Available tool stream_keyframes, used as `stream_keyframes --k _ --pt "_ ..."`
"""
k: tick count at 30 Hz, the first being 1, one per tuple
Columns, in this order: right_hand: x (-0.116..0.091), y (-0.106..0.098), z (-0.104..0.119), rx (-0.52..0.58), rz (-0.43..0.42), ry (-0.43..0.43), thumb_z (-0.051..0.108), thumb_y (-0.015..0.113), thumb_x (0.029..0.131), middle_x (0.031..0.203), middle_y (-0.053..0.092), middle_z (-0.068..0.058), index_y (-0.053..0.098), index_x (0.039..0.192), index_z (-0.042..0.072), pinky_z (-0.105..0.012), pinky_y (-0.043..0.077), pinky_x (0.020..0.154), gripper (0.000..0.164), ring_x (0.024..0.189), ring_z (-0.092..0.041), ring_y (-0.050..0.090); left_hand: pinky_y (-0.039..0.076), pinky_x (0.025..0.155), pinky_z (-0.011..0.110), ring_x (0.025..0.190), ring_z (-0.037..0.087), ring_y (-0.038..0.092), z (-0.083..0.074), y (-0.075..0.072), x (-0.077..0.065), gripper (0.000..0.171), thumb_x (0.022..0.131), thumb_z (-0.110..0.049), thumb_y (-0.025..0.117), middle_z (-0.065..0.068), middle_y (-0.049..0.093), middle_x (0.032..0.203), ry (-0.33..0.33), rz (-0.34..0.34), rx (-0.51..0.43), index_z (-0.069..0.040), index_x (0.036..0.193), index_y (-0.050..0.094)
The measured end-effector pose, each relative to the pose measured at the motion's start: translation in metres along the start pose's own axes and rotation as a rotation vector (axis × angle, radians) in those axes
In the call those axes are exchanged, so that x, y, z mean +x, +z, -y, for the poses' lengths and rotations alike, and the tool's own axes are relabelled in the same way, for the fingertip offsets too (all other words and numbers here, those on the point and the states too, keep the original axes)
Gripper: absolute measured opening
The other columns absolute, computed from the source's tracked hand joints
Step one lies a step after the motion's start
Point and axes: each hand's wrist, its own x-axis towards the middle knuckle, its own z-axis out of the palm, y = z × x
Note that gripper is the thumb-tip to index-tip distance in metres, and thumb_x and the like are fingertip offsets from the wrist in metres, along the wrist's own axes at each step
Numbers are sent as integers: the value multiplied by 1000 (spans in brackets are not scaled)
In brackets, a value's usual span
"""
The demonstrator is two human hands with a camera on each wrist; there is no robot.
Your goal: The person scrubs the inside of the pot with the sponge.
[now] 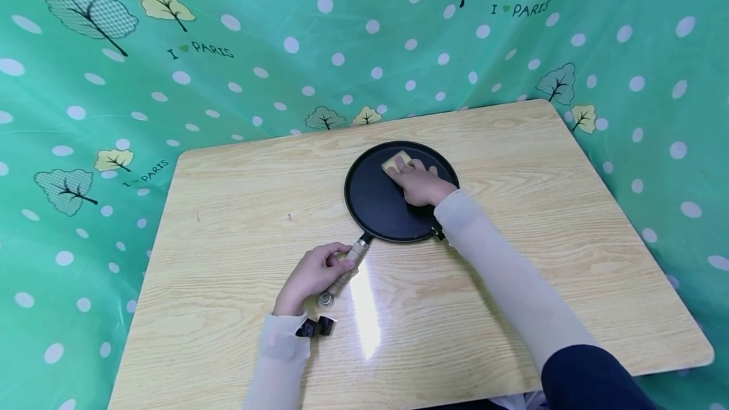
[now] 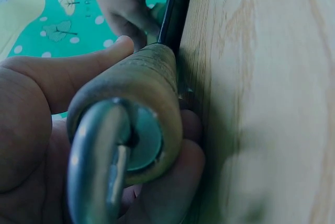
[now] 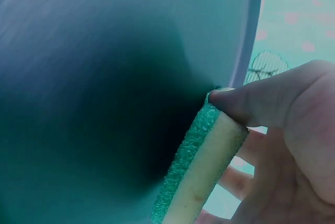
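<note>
A round, flat black frying pan [image 1: 371, 192] lies on the wooden table. My left hand [image 1: 312, 274] grips its wooden handle [image 1: 358, 252], thumb on one side and fingers on the other; a metal hanging loop [image 2: 97, 156] at the handle's end faces the left wrist camera. Over the pan, my right hand [image 1: 423, 185] holds a sponge [image 1: 393, 161] against the cooking surface. In the right wrist view the sponge [image 3: 204, 164] has a green scouring side towards the pan and a yellowish foam side; the thumb presses its edge, fingers behind it.
The light wooden table [image 1: 239, 195] has rounded corners. A green curtain [image 1: 319, 37] with white dots and printed trees surrounds its back and sides. Light glares off the tabletop below the pan. Black wrist devices [image 1: 316, 326] sit by the left cuff.
</note>
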Motion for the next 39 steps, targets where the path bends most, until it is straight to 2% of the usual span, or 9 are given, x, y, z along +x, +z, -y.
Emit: stream_keyframes --k 8,16,31,39 --pt "-15 -3 -18 0 8 31 2 41 108 176 -3 -15 17 170 15 -72 5 121 67 160 -43 2 45 64 31 65 14 55 0 -2 1 35 100 -22 74 0 62 75 -11 -9 -2 -8 132 72" --pt "-34 -2 -21 3 38 23 0 42 107 175 3 -16 22 168 14 -76 7 119 66 158 -44 9 45 66 32 67 15 55 1 -3 -1 35 100 -24 74 0 62 77 -26 -12 10 -8 131 72" --pt "-80 24 -7 -37 30 -40 -4 45 105 173 13 -20 30 166 11 -77 22 114 64 153 -45 24 45 64 32 65 15 55 2 -1 -3 34 101 -23 74 0 61 75 -13 -1 -9 -8 131 71" --pt "-92 32 7 -39 21 -73 -5 46 103 173 17 -19 33 165 10 -77 21 115 66 153 -45 24 45 64 32 64 15 55 1 0 -2 34 101 -23 74 0 61 75 -5 -3 -4 -9 132 72"
